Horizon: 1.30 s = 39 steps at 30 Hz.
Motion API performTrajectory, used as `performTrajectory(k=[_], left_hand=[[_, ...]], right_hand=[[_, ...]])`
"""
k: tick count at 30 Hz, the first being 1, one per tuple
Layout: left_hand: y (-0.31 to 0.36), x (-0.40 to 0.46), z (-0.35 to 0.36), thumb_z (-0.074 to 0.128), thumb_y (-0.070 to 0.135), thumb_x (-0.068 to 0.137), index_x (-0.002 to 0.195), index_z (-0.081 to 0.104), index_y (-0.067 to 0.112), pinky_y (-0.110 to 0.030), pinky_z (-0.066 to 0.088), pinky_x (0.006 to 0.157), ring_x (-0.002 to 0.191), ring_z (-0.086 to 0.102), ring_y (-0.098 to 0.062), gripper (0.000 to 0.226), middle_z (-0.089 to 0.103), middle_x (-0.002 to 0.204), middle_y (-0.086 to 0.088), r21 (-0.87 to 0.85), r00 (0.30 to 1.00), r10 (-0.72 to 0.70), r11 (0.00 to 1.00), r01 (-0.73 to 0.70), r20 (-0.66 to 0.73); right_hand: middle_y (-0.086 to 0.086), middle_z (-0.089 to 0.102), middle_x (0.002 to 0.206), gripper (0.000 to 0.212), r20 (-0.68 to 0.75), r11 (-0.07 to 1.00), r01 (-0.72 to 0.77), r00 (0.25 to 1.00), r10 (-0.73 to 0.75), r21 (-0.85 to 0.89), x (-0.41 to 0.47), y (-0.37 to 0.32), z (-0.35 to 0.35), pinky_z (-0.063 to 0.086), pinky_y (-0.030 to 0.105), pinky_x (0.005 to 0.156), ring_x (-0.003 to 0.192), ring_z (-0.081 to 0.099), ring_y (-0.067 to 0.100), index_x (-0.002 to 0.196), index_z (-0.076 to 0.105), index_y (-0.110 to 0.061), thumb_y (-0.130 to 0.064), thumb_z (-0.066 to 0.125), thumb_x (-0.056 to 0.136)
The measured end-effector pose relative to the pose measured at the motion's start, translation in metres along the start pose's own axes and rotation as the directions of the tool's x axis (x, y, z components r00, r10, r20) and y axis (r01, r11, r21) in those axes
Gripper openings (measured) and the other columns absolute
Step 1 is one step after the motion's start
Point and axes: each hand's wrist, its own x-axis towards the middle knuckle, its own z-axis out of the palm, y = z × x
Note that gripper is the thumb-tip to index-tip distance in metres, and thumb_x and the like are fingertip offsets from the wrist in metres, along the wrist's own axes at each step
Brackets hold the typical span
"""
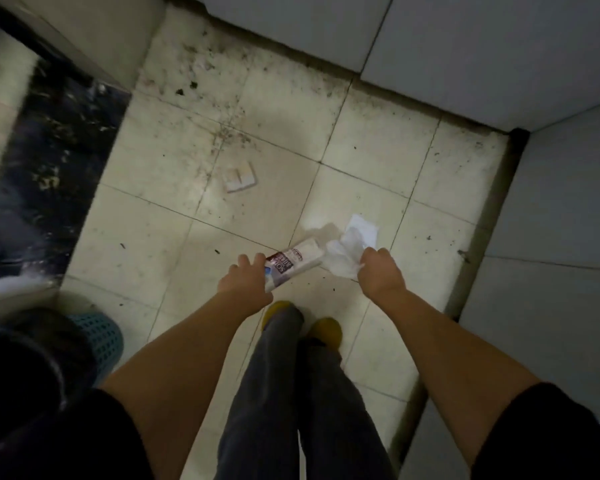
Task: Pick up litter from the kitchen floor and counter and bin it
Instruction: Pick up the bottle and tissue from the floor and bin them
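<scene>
Running down the left edge of the view, a dark speckled counter is seen, its corner jutting toward the tiled floor. Below it, at the lower left, a blue mesh basket is partly hidden behind a dark blurred shape. Open floor is left between the counter edge and the pale panels at the top and right, where a dark, grimy seam is traced along the base. Specks of dirt are scattered thickest in the far left corner. A small flat scrap of card is lying alone on the tiles, well apart from both hands, with bare floor all around it.

Nearer the middle, the left hand is closed around the lower end of a printed packet, the fingers wrapped over it and the far end left pointing up and to the right. Just beside that far end, crumpled white tissue is gripped in the right hand, whose fingers are bunched tight on it; whether the hanging tissue is touching the floor cannot be told. A flat white sheet is seen just beyond the tissue. Under the hands, dark trousers and yellow shoes are planted on the tiles, close to the right-hand panel edge.
</scene>
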Motion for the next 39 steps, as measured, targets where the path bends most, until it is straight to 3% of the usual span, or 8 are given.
performTrajectory(k=[8, 15, 18, 22, 29, 34, 39], left_hand=[[-0.06, -0.176, -0.097, 0.066, 0.032, 0.08, 0.131, 0.033, 0.013, -0.043, 0.052, 0.092, 0.108, 0.056, -0.034, 0.064, 0.042, 0.125, -0.017, -0.395, 0.976, -0.17, 0.913, 0.104, -0.135], [-0.156, -0.296, -0.08, 0.062, 0.031, 0.08, 0.129, 0.035, 0.012, -0.042, 0.051, 0.086, 0.105, 0.056, -0.035, 0.059, 0.044, 0.125, -0.017, -0.647, 0.893, -0.413, 0.733, 0.209, -0.179], [-0.207, -0.339, -0.047, 0.061, 0.028, 0.08, 0.128, 0.037, 0.009, -0.039, 0.047, 0.087, 0.11, 0.056, -0.038, 0.057, 0.044, 0.127, -0.018, -0.738, 0.844, -0.517, 0.624, 0.258, -0.141], [-0.283, -0.385, 0.014, 0.061, 0.033, 0.082, 0.139, 0.026, 0.012, -0.041, 0.046, 0.093, 0.116, 0.052, -0.04, 0.07, 0.038, 0.133, -0.019, -0.806, 0.81, -0.586, 0.494, 0.326, -0.031], [-0.432, -0.427, 0.12, 0.065, 0.037, 0.079, 0.126, 0.034, 0.012, -0.042, 0.048, 0.087, 0.11, 0.054, -0.039, 0.061, 0.041, 0.127, -0.018, -0.869, 0.741, -0.662, 0.295, 0.396, 0.113], [-0.506, -0.384, 0.215, 0.066, 0.034, 0.082, 0.138, 0.027, 0.007, -0.05, 0.047, 0.095, 0.115, 0.049, -0.043, 0.073, 0.039, 0.131, -0.024, -0.916, 0.645, -0.728, 0.057, 0.397, 0.234], [-0.536, -0.287, 0.292, 0.064, 0.049, 0.075, 0.126, 0.038, 0.004, -0.042, 0.049, 0.086, 0.108, 0.055, -0.04, 0.073, 0.048, 0.121, -0.022, -0.973, 0.575, -0.788, -0.135, 0.186, 0.219]], right_hand=[[0.022, 0.049, 0.126, 0.032, -0.045, 0.955, 0.218, 0.972, -0.231, -0.2, -0.147, -0.126, -0.119, 0.047, 0.039, 0.094, 0.108, 0.057, 0.039, 0.121, 0.053, 0.002, 0.002, 0.042, 0.091], [0.022, 0.048, 0.125, 0.029, 0.032, 0.797, 0.461, 0.872, -0.489, -0.39, -0.241, -0.247, -0.106, 0.047, 0.037, 0.089, 0.103, 0.058, 0.04, 0.117, 0.054, 0.002, 0.004, 0.041, 0.091], [0.022, 0.047, 0.128, 0.031, 0.091, 0.707, 0.534, 0.823, -0.561, -0.464, -0.28, -0.294, -0.064, 0.047, 0.036, 0.091, 0.106, 0.057, 0.04, 0.12, 0.053, 0.002, 0.003, 0.041, 0.092], [0.022, 0.046, 0.13, 0.032, 0.199, 0.6, 0.615, 0.765, -0.613, -0.512, -0.328, -0.353, 0.016, 0.045, 0.036, 0.096, 0.11, 0.056, 0.039, 0.122, 0.052, 0.001, 0.003, 0.041, 0.092], [0.021, 0.049, 0.125, 0.028, 0.304, 0.506, 0.698, 0.694, -0.653, -0.507, -0.369, -0.453, 0.195, 0.048, 0.04, 0.091, 0.102, 0.058, 0.039, 0.118, 0.054, 0.0, -0.001, 0.041, 0.093], [0.021, 0.048, 0.124, 0.026, 0.406, 0.388, 0.758, 0.623, -0.668, -0.524, -0.329, -0.503, 0.332, 0.048, 0.046, 0.094, 0.104, 0.057, 0.042, 0.117, 0.052, 0.0, -0.006, 0.045, 0.093], [0.022, 0.044, 0.128, 0.033, 0.527, 0.234, 0.796, 0.558, -0.641, -0.559, -0.24, -0.509, 0.451, 0.049, 0.048, 0.095, 0.108, 0.054, 0.043, 0.122, 0.048, -0.001, -0.006, 0.054, 0.09]])
